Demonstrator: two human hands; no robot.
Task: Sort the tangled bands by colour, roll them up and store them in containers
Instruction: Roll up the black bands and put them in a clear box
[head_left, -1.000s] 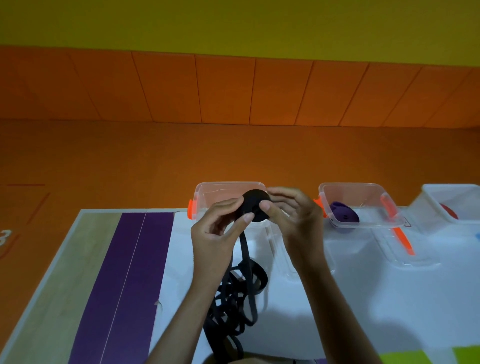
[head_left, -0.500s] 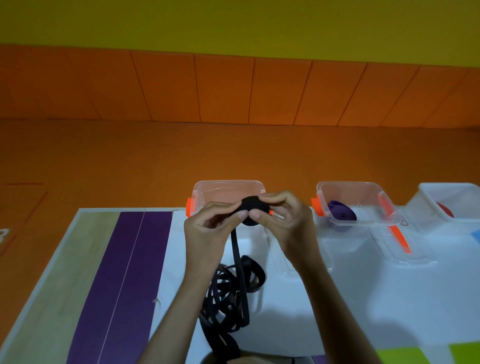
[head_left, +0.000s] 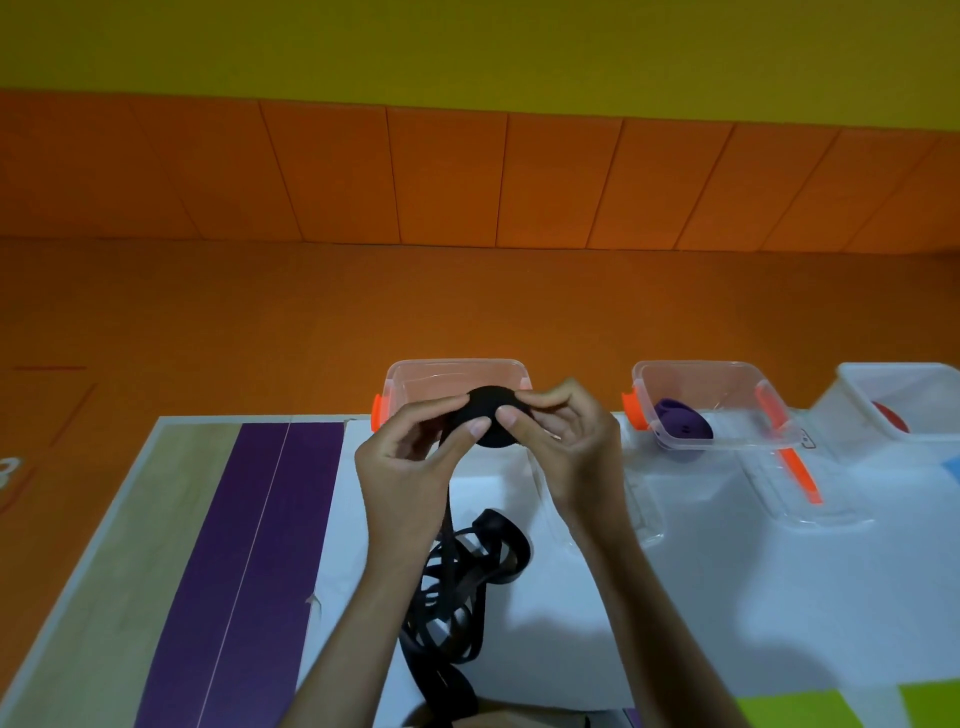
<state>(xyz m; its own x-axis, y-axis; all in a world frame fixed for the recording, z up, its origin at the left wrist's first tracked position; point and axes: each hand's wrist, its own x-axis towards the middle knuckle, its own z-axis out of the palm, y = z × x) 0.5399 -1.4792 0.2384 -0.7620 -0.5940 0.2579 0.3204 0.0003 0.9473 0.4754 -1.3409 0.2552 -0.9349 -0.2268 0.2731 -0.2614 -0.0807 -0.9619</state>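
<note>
Surface: white table (head_left: 701, 597) against orange wall.
Hands: left hand (head_left: 410, 467) and right hand (head_left: 566, 447) pinch the round black band roll (head_left: 491, 415).
Loose tail: black band (head_left: 457, 587) tangled below the roll.
Tip: keep tension even, edges aligned.

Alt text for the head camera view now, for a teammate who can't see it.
The left hand and right hand pinch a black roll of band in front of a clear container at the far edge of the table, its loose tail dropping to a black tangle on the table. Further right, a second clear container holds a purple roll.
</note>
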